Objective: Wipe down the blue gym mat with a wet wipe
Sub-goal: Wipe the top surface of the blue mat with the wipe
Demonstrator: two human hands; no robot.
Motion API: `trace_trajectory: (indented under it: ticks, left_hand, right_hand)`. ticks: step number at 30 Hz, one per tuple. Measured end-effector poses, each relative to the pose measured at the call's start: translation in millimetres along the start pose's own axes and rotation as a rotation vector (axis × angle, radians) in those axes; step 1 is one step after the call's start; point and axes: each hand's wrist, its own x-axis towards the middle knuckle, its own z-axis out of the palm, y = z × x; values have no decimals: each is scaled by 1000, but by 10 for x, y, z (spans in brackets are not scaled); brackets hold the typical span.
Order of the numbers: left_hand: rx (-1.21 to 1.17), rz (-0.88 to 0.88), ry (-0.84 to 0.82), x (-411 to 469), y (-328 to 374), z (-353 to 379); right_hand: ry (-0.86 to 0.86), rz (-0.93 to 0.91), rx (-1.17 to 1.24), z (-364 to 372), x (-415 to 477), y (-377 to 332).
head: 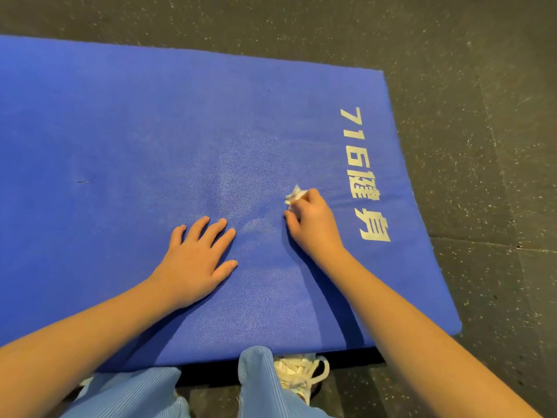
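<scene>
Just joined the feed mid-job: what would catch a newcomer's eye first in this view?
A large blue foam gym mat fills most of the view, lying on a dark speckled rubber floor, with white printed lettering along its right end. The right hand grips a crumpled white wet wipe against the mat beside that lettering. The left hand rests flat with fingers spread, nearer the middle.

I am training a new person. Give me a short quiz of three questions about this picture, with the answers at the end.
1. True or false: the left hand lies flat on the mat, fingers spread.
2. Which hand grips the wipe? A: the left hand. B: the right hand.
3. Fill in: the white print on the mat begins with the number ___.

Key: 1 true; 2 B; 3 716.
</scene>
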Motion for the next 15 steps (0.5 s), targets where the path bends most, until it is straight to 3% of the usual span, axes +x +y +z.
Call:
trace_trajectory:
  ticks: [2, 4, 7, 9, 10, 12, 15]
  left_hand:
    - [-47, 63, 8, 97, -88, -46]
    - [-84, 91, -4, 263, -209, -119]
    - [-67, -4, -55, 502, -366, -230]
    - [-39, -56, -136, 536, -414, -189]
    - [-34, -56, -139, 526, -405, -153]
    - [-51, -60, -104, 490, -382, -105]
    - [-42, -54, -93, 479, -391, -59]
  right_hand:
    - [-127, -138, -7, -68, -30, 82]
    - [-136, -180, -99, -192, 122, 233]
    - [48, 21, -194, -210, 423, 392]
    - [154, 232, -119, -82, 494, 296]
    - [178, 248, -59, 4, 481, 205]
    - [153, 57, 9, 144, 378, 34]
    - [-23, -224, -1, 84, 320, 55]
